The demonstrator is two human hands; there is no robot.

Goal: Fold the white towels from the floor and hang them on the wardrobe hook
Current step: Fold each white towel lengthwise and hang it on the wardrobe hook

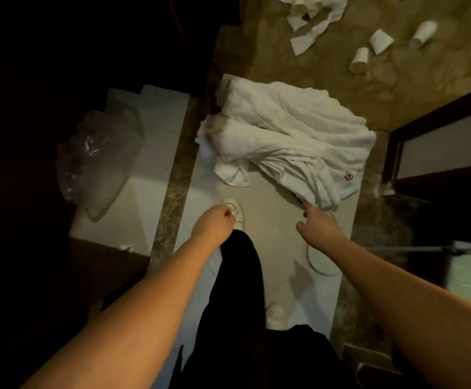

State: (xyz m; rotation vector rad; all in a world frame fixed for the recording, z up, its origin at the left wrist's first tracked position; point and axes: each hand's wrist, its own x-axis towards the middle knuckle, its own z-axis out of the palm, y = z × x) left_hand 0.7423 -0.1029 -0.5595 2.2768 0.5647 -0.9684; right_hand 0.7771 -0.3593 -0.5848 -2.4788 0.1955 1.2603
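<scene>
A crumpled heap of white towels (290,141) lies on the pale floor tiles ahead of me; one piece carries a small red emblem at its right side. My right hand (317,223) reaches down toward the heap's near edge, fingers extended, its fingertips just short of or touching the cloth. My left hand (214,223) hangs lower left with fingers loosely curled, holding nothing, above my white shoe (235,210). No wardrobe hook is in view.
A clear plastic bag (94,161) lies on the tiles at the left beside dark furniture. Paper cups (380,42) and paper strips (313,26) litter the patterned carpet beyond. A dark door frame (430,119) stands at the right. A white cord (315,265) curls on the floor.
</scene>
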